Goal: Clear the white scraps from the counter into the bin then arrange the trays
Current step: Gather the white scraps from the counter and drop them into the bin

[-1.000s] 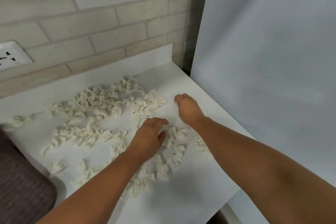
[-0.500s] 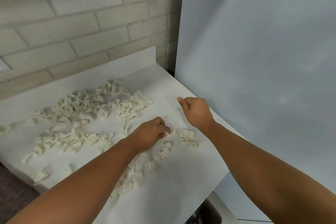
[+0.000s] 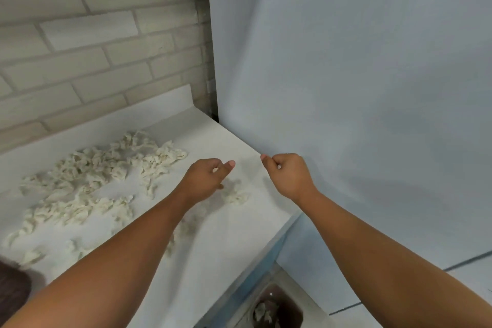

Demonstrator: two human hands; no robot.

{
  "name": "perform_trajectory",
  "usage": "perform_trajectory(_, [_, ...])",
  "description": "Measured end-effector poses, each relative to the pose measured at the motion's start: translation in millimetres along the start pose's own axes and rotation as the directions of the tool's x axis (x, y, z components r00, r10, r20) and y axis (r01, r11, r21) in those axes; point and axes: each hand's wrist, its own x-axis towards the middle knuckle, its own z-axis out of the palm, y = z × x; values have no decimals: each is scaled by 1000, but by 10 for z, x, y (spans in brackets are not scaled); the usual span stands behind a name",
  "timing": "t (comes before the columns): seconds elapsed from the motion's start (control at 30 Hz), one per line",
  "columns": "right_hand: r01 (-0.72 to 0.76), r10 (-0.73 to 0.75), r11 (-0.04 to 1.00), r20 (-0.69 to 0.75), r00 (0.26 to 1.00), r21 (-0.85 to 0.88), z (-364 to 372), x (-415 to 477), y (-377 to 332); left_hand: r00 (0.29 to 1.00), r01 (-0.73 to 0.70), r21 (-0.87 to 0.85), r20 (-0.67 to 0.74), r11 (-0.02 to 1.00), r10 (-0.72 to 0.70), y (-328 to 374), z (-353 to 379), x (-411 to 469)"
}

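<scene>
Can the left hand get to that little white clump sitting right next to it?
Probably yes. The left hand hovers just beside the small clump of scraps on the counter, and nothing lies between them. But its fingers are curled, with a bit of white showing inside, so it may already be holding scraps.

Both hands are closed into loose fists above the right end of the white counter [image 3: 221, 242]. The left hand [image 3: 206, 181] shows a bit of white between its curled fingers, and the right hand [image 3: 288, 174] sits at the counter's right edge, also with a speck of white in its grip. 1 small scrap clump [image 3: 235, 194] lies between them. The main spread of white scraps [image 3: 101, 168] covers the far left. Below the near right edge, a bin [image 3: 279, 311] holds a few scraps.
</scene>
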Motion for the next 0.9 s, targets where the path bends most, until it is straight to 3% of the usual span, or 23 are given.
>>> perform_trajectory(0.2, [-74, 76, 997, -64, 995, 32, -500, -588, 367, 990, -15, -106, 136, 994, 29, 388, 659, -441])
perform_trajectory(0.43, [-238, 237, 971, -24, 971, -2, -739, -1408, 1051, 991, -93, -12, 99, 996, 94, 377, 1597, -997])
perform_trajectory(0.63, [-359, 371, 923, 69, 926, -141, -484, -2068, 1686, 977, -95, 163, 202, 982, 61, -121, 2393, -1351])
perform_trajectory(0.9, [-504, 550, 823, 150, 822, -261, 249, -2656, 2571, 955, 100, 322, 233, 941, -181, -1348, 3079, -1410])
